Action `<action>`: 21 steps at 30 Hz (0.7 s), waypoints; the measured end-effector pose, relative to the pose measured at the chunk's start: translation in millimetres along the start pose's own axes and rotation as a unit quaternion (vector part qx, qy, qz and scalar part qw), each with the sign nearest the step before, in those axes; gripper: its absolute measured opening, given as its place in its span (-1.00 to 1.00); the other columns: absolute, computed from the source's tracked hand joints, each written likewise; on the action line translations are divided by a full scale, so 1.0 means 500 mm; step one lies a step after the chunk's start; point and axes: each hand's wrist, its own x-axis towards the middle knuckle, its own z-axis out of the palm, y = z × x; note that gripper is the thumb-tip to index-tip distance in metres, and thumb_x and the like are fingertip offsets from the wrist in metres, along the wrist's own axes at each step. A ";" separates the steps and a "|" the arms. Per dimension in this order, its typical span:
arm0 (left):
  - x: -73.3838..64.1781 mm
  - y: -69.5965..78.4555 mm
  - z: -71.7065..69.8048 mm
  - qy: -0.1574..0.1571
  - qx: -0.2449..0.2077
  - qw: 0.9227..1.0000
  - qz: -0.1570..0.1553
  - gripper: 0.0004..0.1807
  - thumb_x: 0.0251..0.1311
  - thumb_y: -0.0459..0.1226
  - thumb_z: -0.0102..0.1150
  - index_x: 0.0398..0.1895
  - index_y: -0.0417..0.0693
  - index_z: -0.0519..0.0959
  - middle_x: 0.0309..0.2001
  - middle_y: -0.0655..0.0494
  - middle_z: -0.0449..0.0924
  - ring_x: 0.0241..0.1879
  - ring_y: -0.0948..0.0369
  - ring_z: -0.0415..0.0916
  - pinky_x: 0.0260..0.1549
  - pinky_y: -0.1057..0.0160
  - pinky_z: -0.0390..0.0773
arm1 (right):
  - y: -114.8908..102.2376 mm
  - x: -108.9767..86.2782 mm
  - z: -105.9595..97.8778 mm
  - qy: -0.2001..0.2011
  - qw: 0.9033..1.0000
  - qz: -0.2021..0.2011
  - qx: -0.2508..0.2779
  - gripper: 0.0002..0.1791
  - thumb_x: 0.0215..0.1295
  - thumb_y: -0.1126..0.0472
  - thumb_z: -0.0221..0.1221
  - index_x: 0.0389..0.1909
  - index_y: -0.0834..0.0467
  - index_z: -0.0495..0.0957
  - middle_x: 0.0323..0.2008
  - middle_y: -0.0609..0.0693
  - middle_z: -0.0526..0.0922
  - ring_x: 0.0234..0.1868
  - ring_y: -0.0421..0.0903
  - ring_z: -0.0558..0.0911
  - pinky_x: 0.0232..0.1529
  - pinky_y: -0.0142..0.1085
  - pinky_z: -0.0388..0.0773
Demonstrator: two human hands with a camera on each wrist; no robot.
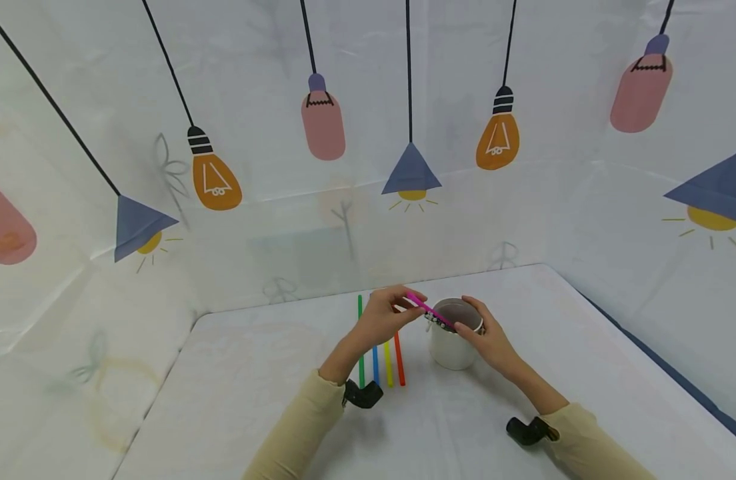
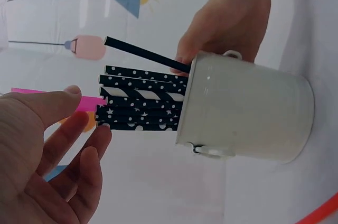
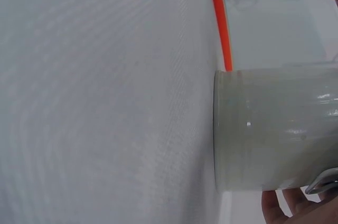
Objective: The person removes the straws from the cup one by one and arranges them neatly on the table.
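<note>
My left hand (image 1: 383, 317) pinches a bright pink straw (image 1: 421, 303) between thumb and fingers, just over the rim of a small white bucket (image 1: 452, 352). With its thumb at the near rim and fingers around the far side, my right hand (image 1: 493, 341) grips the bucket, which stands upright on the table. Several black paper straws (image 2: 142, 97) with white dots, stars and stripes stick out of the bucket in the left wrist view. One plain black straw (image 2: 145, 52) leans apart from them. The pink straw's far end lies by these black straws.
Left of the bucket lie a green straw (image 1: 361, 333), a blue straw (image 1: 375, 365), a yellow straw (image 1: 389, 365) and a red straw (image 1: 399, 360), side by side on the white table (image 1: 254, 380). Behind rises a white cloth wall (image 1: 254, 247) with printed lamps.
</note>
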 end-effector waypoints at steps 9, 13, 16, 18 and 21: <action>-0.014 0.019 -0.010 0.025 0.019 0.999 0.000 -0.85 0.23 -0.28 0.31 -0.16 -0.08 0.67 -0.26 0.21 0.65 -0.38 0.30 0.57 -0.49 0.32 0.57 | 0.000 -0.004 0.003 -0.002 1.000 -0.001 0.004 -0.29 0.42 0.17 0.13 0.49 0.10 0.05 0.34 0.23 0.24 0.23 0.18 0.34 0.01 -0.06 0.50; -0.024 0.031 -0.024 0.039 0.012 0.999 0.001 -0.85 0.22 -0.32 0.31 -0.15 -0.11 0.66 -0.27 0.18 0.65 -0.36 0.27 0.55 -0.39 0.31 0.59 | -0.004 -0.005 0.002 0.001 1.000 -0.007 0.005 -0.30 0.41 0.17 0.14 0.48 0.09 0.07 0.34 0.22 0.25 0.23 0.17 0.35 0.02 -0.13 0.50; -0.030 0.041 -0.035 0.051 -0.004 0.999 0.016 -0.84 0.20 -0.36 0.31 -0.15 -0.15 0.65 -0.23 0.12 0.66 -0.29 0.24 0.58 -0.24 0.27 0.62 | -0.007 -0.005 0.001 0.001 1.000 -0.007 0.005 -0.30 0.41 0.18 0.14 0.48 0.08 0.07 0.35 0.21 0.25 0.24 0.16 0.34 0.03 -0.14 0.49; -0.034 0.048 -0.041 0.065 -0.015 0.997 0.029 -0.82 0.18 -0.40 0.31 -0.14 -0.19 0.64 -0.22 0.07 0.66 -0.28 0.20 0.59 -0.22 0.23 0.62 | -0.009 -0.005 -0.001 -0.001 1.000 -0.006 0.002 -0.30 0.41 0.19 0.14 0.48 0.09 0.07 0.35 0.22 0.25 0.24 0.17 0.34 0.03 -0.10 0.49; -0.040 0.056 -0.049 0.090 -0.033 0.994 0.044 -0.80 0.15 -0.45 0.32 -0.14 -0.24 0.63 -0.21 -0.03 0.66 -0.29 0.12 0.62 -0.22 0.15 0.64 | -0.021 -0.005 -0.003 -0.009 1.000 -0.004 0.004 -0.30 0.41 0.21 0.13 0.48 0.14 0.06 0.34 0.27 0.24 0.25 0.21 0.34 0.04 -0.01 0.47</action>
